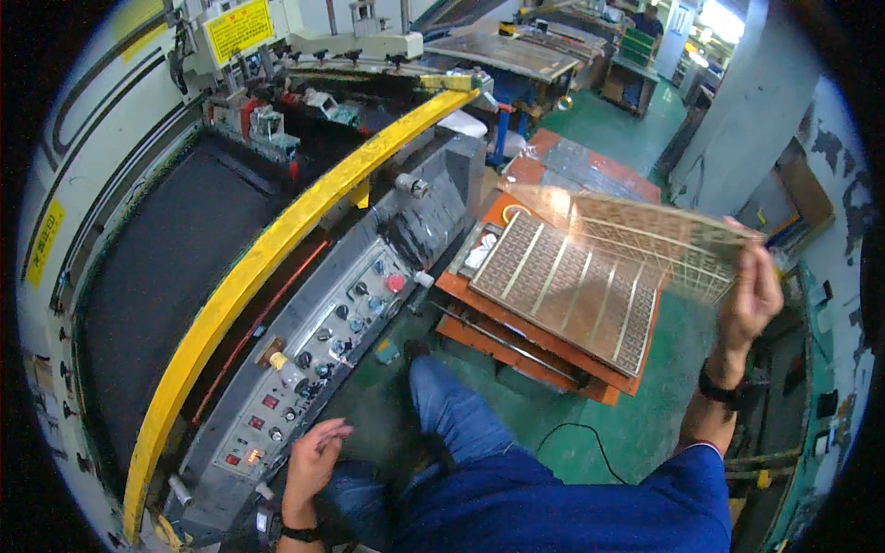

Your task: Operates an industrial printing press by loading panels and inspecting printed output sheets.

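Right hand (pixel 753 300) is pinched tight on the right-hand edge of a thin, coppery sheet (pixel 678 238), thumb and fingers closed over it; left hand (pixel 318 456) hangs near the control panel (pixel 318 346), fingers loosely curled and slightly apart, with nothing that I can see in them. From my end the sheet stands tilted above the far right part of a gridded panel (pixel 562 286), which lies flat on an orange board (pixel 495 310). I can't tell whether the sheet's lower edge touches that panel or clears it, nor whether its far end rests on anything. One-handed hold at one end is what I'd worry about most: so thin a piece could well sag or flex, and a slip of the fingers would let it slap down or scrape across the panel's face. Swinging it low could also catch the ring (pixel 503 214) or the white item (pixel 481 249) beside the panel. On the left, an inattentive drop of the free hand might brush a knob or a switch, since the controls are near it. I'd also mind the black cable (pixel 604 450) looped on the floor, which could snag a foot during a turn.
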A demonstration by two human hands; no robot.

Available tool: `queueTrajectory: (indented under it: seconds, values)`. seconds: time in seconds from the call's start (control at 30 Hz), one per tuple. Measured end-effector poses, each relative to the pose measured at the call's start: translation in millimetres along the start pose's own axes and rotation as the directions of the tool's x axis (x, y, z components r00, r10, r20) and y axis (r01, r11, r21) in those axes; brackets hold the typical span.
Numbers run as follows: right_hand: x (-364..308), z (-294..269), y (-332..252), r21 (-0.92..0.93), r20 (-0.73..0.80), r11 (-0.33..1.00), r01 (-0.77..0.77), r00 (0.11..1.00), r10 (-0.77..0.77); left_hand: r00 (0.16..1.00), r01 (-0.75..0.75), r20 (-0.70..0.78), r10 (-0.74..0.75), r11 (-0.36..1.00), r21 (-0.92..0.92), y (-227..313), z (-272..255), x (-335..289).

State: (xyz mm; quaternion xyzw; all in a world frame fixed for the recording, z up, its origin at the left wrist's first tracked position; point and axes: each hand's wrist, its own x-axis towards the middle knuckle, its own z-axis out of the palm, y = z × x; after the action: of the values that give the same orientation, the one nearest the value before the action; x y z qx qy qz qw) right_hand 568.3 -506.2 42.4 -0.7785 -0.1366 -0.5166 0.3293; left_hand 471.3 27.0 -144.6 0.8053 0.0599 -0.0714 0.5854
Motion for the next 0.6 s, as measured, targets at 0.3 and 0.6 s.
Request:
queueTrajectory:
  seconds: [0.3,0.6]
  values:
    - [-14.8,-8.6,7.9,0.862,0.242,0.305,-0.405,0.858,0.454,0.960,-0.278,0.000,0.278,0.959,-0.057,-7.8,63.2,18.6]
    - [-128.0,130.8,26.8,0.721,0.644,-0.205,-0.663,0.529,0.552,0.908,-0.361,-0.416,0.047,0.592,-0.721,-71.0,-2.2,-52.5]
